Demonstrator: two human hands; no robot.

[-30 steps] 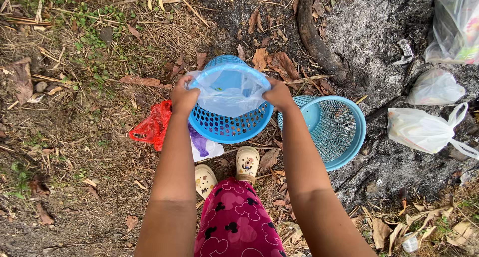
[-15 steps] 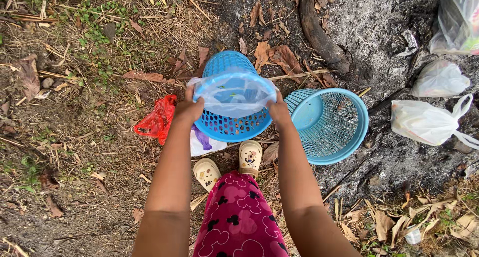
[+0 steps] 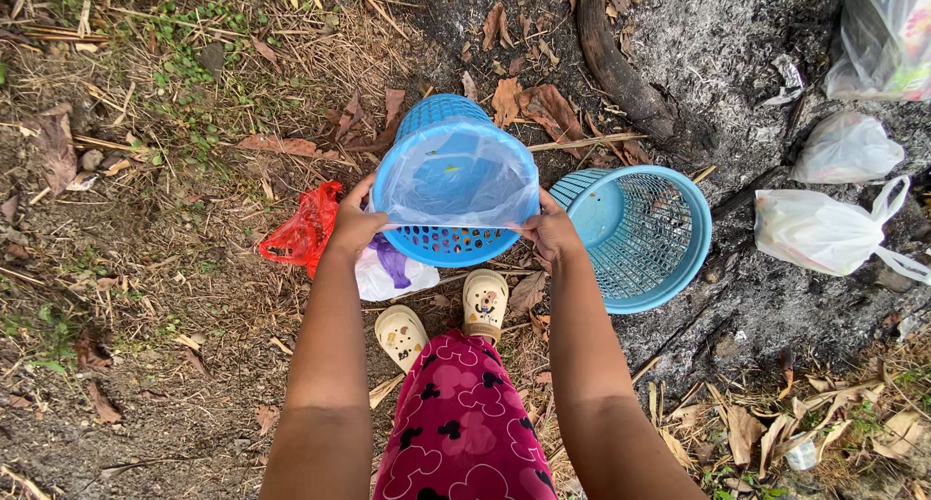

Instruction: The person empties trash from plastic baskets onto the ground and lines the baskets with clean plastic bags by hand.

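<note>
Both the left hand [image 3: 355, 225] and the right hand [image 3: 549, 231] pinch the edge of a clear thin plastic bag [image 3: 458, 182], stretching it around the rim of the round blue perforated plastic basket [image 3: 448, 238], while a second teal basket [image 3: 642, 236] lies tipped at three o'clock

Second basket [image 3: 640, 236] close beside right hand [image 3: 551, 233]

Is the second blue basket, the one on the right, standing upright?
No, the second blue basket lies tipped on its side on the ground, its open mouth facing the camera, beside the lined basket.
</note>
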